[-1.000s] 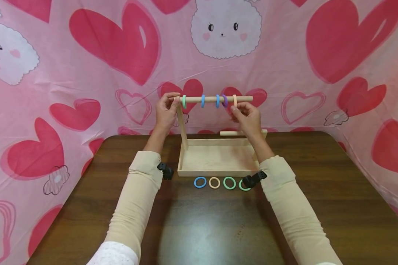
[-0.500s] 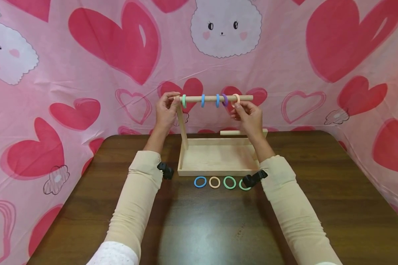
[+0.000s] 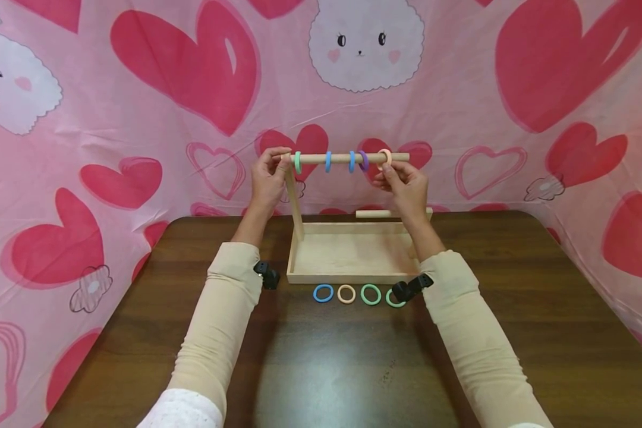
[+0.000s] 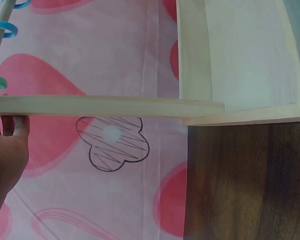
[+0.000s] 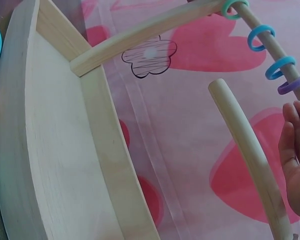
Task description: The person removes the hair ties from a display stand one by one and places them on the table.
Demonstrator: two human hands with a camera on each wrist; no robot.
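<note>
My left hand [image 3: 267, 181] grips the top of a wooden upright post [image 3: 295, 205], where a long dowel [image 3: 314, 159] juts out to the right. Threaded on that dowel are a green ring [image 3: 298, 163] near the post, two blue rings [image 3: 328, 161] and a purple ring [image 3: 364, 161]. Further right, my right hand [image 3: 409, 187] pinches a peach ring [image 3: 389, 156] that encircles the dowel short of its free end. In the right wrist view the peach ring is out of sight, while the purple ring [image 5: 291, 85] hangs just above my fingertips.
The post rises from a shallow wooden tray [image 3: 348, 279] on the brown table [image 3: 160, 297]. A second, lower dowel [image 3: 373, 214] sits at the tray's right back. Before the tray lie blue [image 3: 316, 293], peach [image 3: 339, 293] and two green rings [image 3: 362, 293], one partly hidden by my wrist camera.
My right hand has shifted slightly right along the dowel with the peach ring, which has turned from edge-on to more face-on. My left hand stays at the post.
</note>
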